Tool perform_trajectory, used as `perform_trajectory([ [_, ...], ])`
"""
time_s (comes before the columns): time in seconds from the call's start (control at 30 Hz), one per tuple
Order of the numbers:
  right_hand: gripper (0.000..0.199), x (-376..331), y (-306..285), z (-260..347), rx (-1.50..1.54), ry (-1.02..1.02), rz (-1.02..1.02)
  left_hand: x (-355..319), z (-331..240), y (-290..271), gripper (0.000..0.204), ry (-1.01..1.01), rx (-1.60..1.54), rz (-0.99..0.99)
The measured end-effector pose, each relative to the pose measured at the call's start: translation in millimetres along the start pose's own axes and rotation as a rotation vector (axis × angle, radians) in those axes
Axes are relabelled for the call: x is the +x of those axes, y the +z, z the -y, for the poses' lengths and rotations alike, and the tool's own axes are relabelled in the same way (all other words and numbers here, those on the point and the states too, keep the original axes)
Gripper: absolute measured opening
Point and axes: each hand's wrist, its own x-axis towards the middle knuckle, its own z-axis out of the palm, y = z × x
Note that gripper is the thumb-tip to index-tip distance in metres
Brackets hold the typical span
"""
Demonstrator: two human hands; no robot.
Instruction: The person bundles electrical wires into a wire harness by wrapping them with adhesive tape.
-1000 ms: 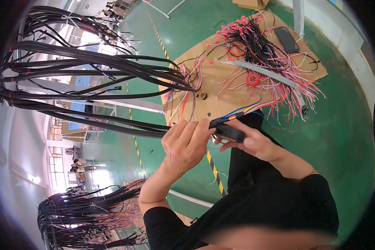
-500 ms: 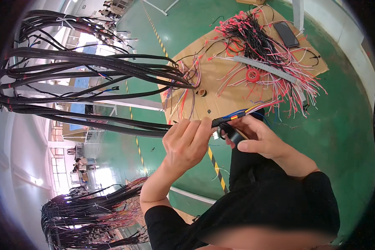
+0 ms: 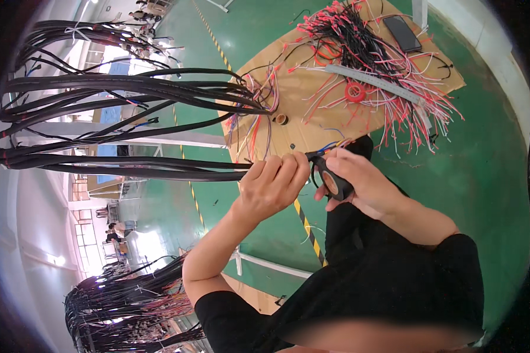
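My left hand [image 3: 275, 183] is closed around a black cable [image 3: 212, 175] that runs in from the left. Just past my left fingers, the cable's end fans out into coloured wires [image 3: 335, 145], blue, red and yellow among them. My right hand [image 3: 362, 179] grips a roll of black tape [image 3: 337, 182], its brown core facing partly toward me. The roll sits right beside the cable end, close to my left fingertips. A dark strip, seemingly tape, loops between the roll and the cable. My right fingers partly cover the wires.
Thick black cables [image 3: 135, 87] hang across the left. A cardboard-covered table [image 3: 312, 117] bears a bundle of red-tipped wires [image 3: 359, 41], a grey ruler [image 3: 374, 84], a red tape roll [image 3: 354, 92], a phone [image 3: 402, 33] and a small tape roll [image 3: 281, 119]. Another cable bundle [image 3: 129, 306] hangs lower left.
My right hand has risen and turned the black tape roll, so its core now shows. My fingers now cover more of the coloured wires. My left hand still holds the cable.
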Motion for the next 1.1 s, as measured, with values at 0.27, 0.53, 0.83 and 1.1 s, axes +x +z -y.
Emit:
perform_trajectory([
  [0.27,0.030,-15.0,22.2,3.4,0.229,0.086,0.012,14.0,11.0,-11.2,0.015,-0.003,-0.025,0.056],
  [0.53,0.038,0.7,22.5,-41.1,0.291,-0.208,0.002,20.2,3.9,-19.6,0.021,-0.133,-0.223,0.084],
  [0.83,0.047,22.9,-17.0,-43.8,0.035,-0.166,0.159,15.6,-5.5,-29.3,0.010,-0.475,-0.642,0.114],
  [1.1,0.070,8.5,-9.6,-39.4,0.058,-0.272,0.365,9.4,0.7,-38.2,0.008,-0.736,-0.763,0.248],
])
